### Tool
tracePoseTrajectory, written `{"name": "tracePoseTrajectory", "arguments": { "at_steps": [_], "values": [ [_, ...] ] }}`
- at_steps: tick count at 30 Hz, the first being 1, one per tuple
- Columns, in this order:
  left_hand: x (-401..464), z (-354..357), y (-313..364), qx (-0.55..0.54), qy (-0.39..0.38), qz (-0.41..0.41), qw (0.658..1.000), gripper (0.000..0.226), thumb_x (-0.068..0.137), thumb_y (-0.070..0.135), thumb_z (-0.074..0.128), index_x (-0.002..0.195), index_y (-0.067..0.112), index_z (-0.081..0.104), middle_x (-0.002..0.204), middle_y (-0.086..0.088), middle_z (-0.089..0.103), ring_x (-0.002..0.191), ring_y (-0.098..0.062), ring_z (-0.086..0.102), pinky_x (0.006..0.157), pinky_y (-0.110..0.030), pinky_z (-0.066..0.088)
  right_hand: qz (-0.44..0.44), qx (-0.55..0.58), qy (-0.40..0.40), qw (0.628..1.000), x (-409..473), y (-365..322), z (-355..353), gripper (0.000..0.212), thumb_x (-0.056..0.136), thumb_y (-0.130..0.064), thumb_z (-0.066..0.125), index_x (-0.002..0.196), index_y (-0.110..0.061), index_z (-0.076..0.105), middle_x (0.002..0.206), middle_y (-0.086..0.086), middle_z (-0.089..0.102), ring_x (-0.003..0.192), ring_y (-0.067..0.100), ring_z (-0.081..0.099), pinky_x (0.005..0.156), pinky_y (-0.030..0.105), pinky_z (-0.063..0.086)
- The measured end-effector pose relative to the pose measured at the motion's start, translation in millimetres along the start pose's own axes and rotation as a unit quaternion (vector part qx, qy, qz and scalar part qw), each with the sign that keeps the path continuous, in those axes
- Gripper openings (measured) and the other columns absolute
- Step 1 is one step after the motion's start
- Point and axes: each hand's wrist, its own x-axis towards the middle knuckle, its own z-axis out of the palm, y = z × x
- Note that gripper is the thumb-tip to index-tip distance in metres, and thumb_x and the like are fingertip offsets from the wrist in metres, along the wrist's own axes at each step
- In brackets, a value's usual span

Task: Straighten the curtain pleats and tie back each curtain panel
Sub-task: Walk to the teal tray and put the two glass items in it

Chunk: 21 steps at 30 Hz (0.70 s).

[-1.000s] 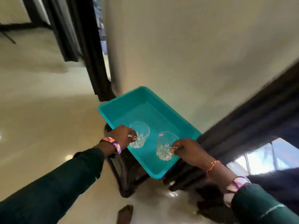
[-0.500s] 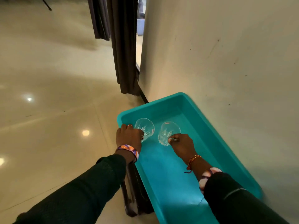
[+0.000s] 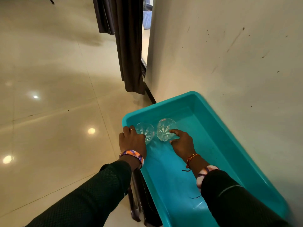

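Left hand (image 3: 131, 139): curled round the left glass (image 3: 146, 130), inside the teal tray (image 3: 229, 145).
Right hand (image 3: 182, 141): fingers spread and lightly bent against the right glass (image 3: 166, 129); firm hold not confirmed.
Curtain (image 3: 129, 46): hung well apart, beside the wall's edge; untouched, no tie-back seen.
Tray support: perched on a dark stand (image 3: 139, 202), overhanging the floor (image 3: 49, 112).
Risks: glasses judged likely to knock together or slip; tray judged liable to tip under lopsided pressure.

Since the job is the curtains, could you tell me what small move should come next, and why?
Probably let go of both glasses: the left hand and right hand each rest on one in the teal tray, while the dark curtain hangs untouched.
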Motion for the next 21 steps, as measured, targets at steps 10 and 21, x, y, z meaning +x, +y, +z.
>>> {"name": "tracePoseTrajectory", "arguments": {
  "at_steps": [10,21],
  "values": [
    [-62.6,-21.3,55.0,-0.092,-0.109,0.229,0.963,0.031,0.092,0.025,0.048,0.122,0.018,0.057,0.125,-0.009,0.054,0.119,-0.03,0.049,0.096,-0.038,0.043,0.048,0.041,0.018,0.998,-93.2,31.4,-69.2,0.029,0.08,0.002,0.063,0.107,-0.003,0.066,0.086,0.007,0.061,0.078,0.019,0.057,0.087,0.043,0.052],
    [-263.5,-21.7,190.3,0.057,-0.177,0.524,0.831,0.028,0.089,0.017,0.047,0.108,0.002,0.061,0.11,-0.022,0.064,0.104,-0.037,0.06,0.082,-0.04,0.048,0.12,0.002,0.085,0.989,-339.1,110.6,-141.0,0.027,0.083,-0.004,0.052,0.102,-0.012,0.069,0.099,0.006,0.071,0.088,0.01,0.062,0.071,0.019,0.043]
  ]
}}
